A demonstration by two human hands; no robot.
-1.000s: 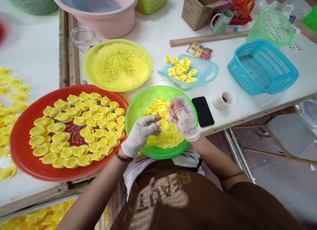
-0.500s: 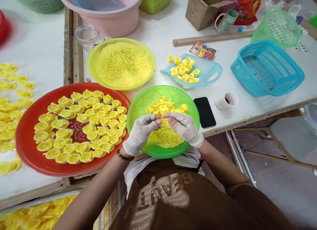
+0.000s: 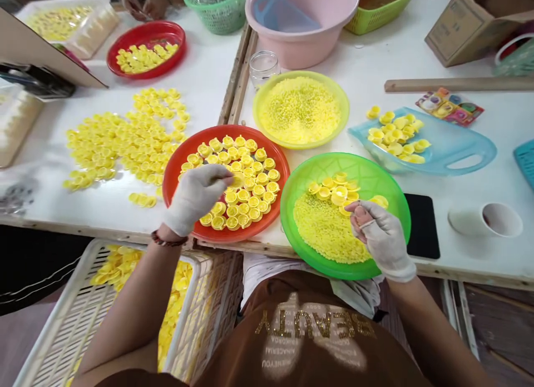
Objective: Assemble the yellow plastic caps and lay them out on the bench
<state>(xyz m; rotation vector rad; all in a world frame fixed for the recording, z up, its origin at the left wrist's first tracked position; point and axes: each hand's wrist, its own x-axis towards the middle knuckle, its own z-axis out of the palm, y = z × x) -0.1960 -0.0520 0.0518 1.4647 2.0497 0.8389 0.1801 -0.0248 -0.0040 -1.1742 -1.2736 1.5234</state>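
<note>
My left hand point(image 3: 196, 197), in a white fingertip-less glove, is over the red tray point(image 3: 167, 193). Its thumb and finger pinch a small yellow plastic cup point(image 3: 237, 180), slightly blurred, above rows of similar yellow cups point(image 3: 250, 183) on that tray. Over the right side of the green bowl point(image 3: 392, 201) is my right hand point(image 3: 381, 237), gloved the same way. Its fingertips are pressed together; whatever may be between them cannot be made out. Tiny yellow beads point(image 3: 329, 228) fill the bowl's front, with several loose yellow cups point(image 3: 339, 195) behind them.
A yellow bowl of beads point(image 3: 300, 110) stands behind the trays. At right are a blue scoop point(image 3: 467, 153) with cups, a phone point(image 3: 423, 226) and a paper cup point(image 3: 479, 219). Loose cups point(image 3: 125, 145) cover the left table. Another person's hands point(image 3: 144, 3) are far left.
The view has swung left. My hands, together over the green bowl before, are now apart: the left has moved over the red tray with a yellow cup, while the right stays over the bowl.
</note>
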